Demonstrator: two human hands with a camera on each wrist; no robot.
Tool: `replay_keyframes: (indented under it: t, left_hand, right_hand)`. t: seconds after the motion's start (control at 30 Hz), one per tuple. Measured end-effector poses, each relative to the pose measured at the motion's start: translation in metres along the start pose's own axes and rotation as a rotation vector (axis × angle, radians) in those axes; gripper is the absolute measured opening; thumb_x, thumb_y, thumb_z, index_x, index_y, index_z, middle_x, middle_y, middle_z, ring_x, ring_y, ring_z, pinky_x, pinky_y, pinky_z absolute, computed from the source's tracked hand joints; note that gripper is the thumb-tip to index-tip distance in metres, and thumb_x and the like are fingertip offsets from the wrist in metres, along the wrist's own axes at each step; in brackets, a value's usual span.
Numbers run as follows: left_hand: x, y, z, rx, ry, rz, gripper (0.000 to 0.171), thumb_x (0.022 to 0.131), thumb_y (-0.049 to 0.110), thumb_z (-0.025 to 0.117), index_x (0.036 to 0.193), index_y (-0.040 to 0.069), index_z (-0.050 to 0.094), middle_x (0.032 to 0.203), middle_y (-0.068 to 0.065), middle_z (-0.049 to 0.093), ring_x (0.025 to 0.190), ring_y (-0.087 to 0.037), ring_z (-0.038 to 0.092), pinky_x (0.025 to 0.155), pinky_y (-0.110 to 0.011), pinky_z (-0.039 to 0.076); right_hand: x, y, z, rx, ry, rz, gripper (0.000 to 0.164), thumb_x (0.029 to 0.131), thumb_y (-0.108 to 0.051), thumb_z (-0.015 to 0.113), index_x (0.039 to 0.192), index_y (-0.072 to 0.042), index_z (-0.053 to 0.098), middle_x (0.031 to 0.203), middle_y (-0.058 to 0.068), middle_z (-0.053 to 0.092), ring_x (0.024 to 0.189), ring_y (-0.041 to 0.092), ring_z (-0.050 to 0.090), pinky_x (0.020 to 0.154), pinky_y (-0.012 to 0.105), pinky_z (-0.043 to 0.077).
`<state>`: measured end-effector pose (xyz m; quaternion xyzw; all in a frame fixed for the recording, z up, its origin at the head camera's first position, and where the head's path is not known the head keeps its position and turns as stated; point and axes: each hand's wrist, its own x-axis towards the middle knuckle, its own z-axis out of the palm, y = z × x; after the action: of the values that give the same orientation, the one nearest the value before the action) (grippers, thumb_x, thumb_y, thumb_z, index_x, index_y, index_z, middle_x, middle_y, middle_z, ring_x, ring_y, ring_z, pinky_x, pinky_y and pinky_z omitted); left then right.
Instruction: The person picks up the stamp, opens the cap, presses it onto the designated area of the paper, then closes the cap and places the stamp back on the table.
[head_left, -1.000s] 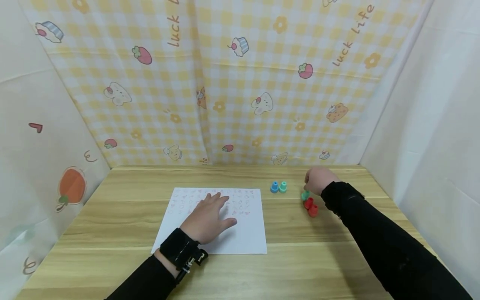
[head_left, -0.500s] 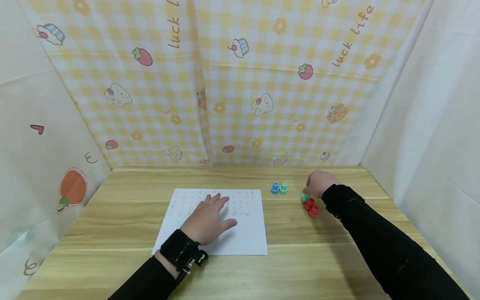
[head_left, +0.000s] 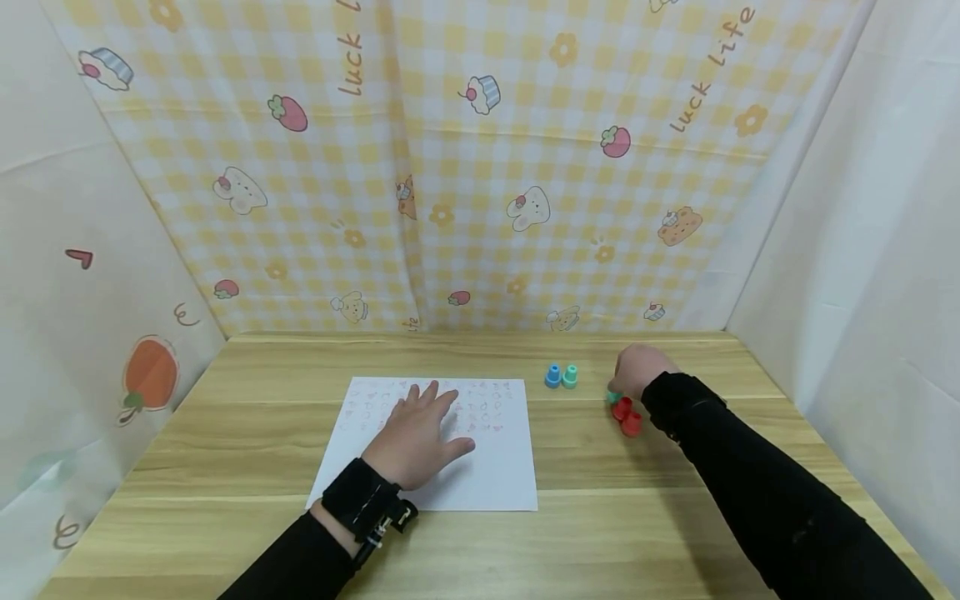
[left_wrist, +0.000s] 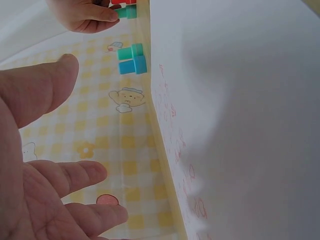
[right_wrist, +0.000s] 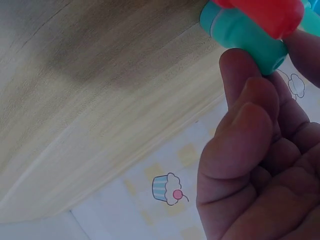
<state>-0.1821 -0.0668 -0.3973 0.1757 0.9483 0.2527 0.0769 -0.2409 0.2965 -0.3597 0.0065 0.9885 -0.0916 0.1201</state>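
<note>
My right hand (head_left: pixel 643 371) pinches the narrow top of a small green stamp (right_wrist: pixel 245 37) between thumb and fingertips. The stamp stands on the wooden table, partly hidden by the fingers in the head view. Close on its near side are two red stamps (head_left: pixel 632 424). To the left, a blue stamp (head_left: pixel 553 376) and a light green stamp (head_left: pixel 570 377) stand upright side by side. My left hand (head_left: pixel 416 437) is spread over a white sheet of paper (head_left: pixel 487 475), fingers straight and holding nothing. Rows of small red marks cover the sheet's upper half.
The wooden table (head_left: pixel 225 450) ends at a yellow checked curtain (head_left: pixel 465 250) at the back. White cloth (head_left: pixel 847 292) hangs along the right side, with more on the left. Both wrists wear black straps.
My right hand has lowered slightly and its fingers now cover more of the green stamp. The left hand stays over the paper. The head view shifts a little.
</note>
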Motion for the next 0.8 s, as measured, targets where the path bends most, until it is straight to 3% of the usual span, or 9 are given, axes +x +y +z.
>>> replay_keyframes:
  t: [0.17,0.4,0.63,0.8]
  left_hand:
    - [0.0,-0.001,0.001,0.013,-0.003,-0.004,0.077,0.097,0.048,0.072,0.158,0.01,0.046,0.17,-0.027,0.028,0.16,-0.052,0.015,0.129,-0.066,0.014]
    - [0.0,0.0,0.001,0.034,-0.003,-0.006,0.08,0.097,0.049,0.073,0.159,0.009,0.044,0.17,-0.028,0.027,0.159,-0.053,0.014,0.128,-0.069,0.014]
    - [-0.001,0.001,0.0,0.044,-0.001,-0.005,0.082,0.097,0.05,0.072,0.16,0.008,0.043,0.17,-0.028,0.025,0.159,-0.053,0.014,0.127,-0.069,0.014]
    - [-0.001,0.001,0.001,0.042,0.001,-0.005,0.083,0.097,0.051,0.071,0.162,0.008,0.04,0.172,-0.027,0.024,0.16,-0.052,0.012,0.128,-0.069,0.013]
  right_hand:
    - [0.0,-0.001,-0.001,0.008,-0.002,0.002,0.013,0.089,-0.015,0.072,0.08,-0.006,0.076,0.085,0.006,0.074,0.076,0.021,0.063,0.078,0.038,0.055]
    - [-0.005,-0.004,-0.009,0.064,0.039,-0.003,0.022,0.097,-0.015,0.068,0.108,0.003,0.075,0.106,0.018,0.076,0.084,0.025,0.066,0.078,0.039,0.055]
    - [-0.014,-0.015,-0.013,0.141,0.124,-0.021,0.02,0.096,-0.014,0.065,0.105,0.002,0.071,0.095,0.014,0.072,0.073,0.022,0.059,0.065,0.031,0.048]
    - [-0.025,-0.027,-0.013,0.234,0.157,-0.042,0.017,0.096,-0.015,0.065,0.104,0.0,0.068,0.093,0.013,0.07,0.07,0.021,0.058,0.064,0.03,0.047]
